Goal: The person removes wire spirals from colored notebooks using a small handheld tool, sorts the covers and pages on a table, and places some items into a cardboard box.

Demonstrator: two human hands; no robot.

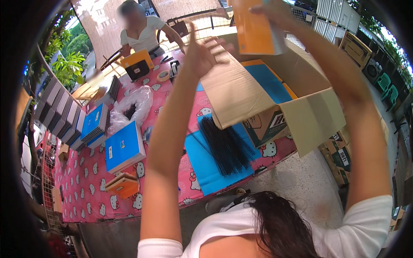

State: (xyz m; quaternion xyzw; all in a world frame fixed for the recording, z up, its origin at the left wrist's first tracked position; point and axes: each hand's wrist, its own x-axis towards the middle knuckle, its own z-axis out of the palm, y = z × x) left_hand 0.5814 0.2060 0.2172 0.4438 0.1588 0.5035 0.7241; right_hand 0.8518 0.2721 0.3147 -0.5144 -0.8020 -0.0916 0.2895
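My right hand [275,13] is raised at the top, closed around an upright orange-covered notebook [253,32] above the open cardboard box [316,101]. My left hand [205,55] is lifted by the box's left flap [241,88], fingers spread, holding nothing; whether it touches the flap I cannot tell. Inside the box lie a blue-covered notebook [269,81] and orange covers beneath it. Just in front of the box, a bunch of black plastic binding coils [223,146] rests on blue cover sheets [200,172].
Stacks of notebooks [124,147] and grey-edged pads [60,114] line the table's left side. A clear plastic bag [135,103], tape roll [163,76] and small orange notebooks [123,185] lie on the pink tablecloth [92,172]. Another person [144,36] sits opposite. More cartons [340,157] stand at right.
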